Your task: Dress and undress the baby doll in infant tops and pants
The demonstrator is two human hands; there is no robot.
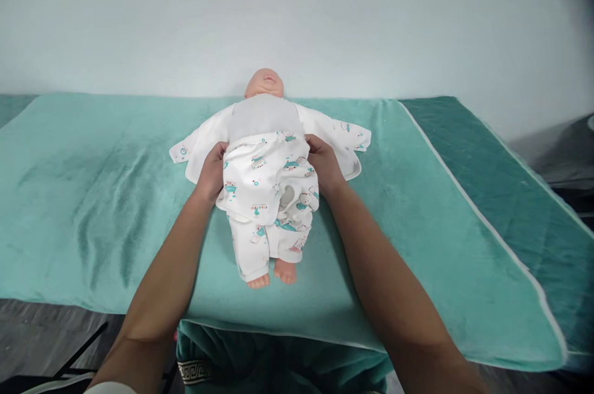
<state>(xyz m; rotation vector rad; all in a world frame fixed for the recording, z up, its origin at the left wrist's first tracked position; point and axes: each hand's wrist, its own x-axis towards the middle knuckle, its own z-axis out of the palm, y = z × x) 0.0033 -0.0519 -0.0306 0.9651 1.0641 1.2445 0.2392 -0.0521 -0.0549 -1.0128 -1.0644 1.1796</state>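
Observation:
A baby doll (pixel 265 83) lies on its back on a teal blanket (pixel 116 196), head toward the wall, bare feet toward me. It wears white printed trousers (pixel 260 196) pulled up to the waist over a grey body. An open white printed top (pixel 346 134) spreads out under it to both sides. My left hand (pixel 211 171) grips the trousers' waistband at the doll's left side as I see it. My right hand (pixel 325 165) grips the waistband on the opposite side.
The blanket covers a table against a pale wall (pixel 297 10). A darker teal cover with a white border (pixel 510 196) lies at the right. More teal cloth (pixel 278 363) hangs below the near edge. Dark floor shows at the lower left.

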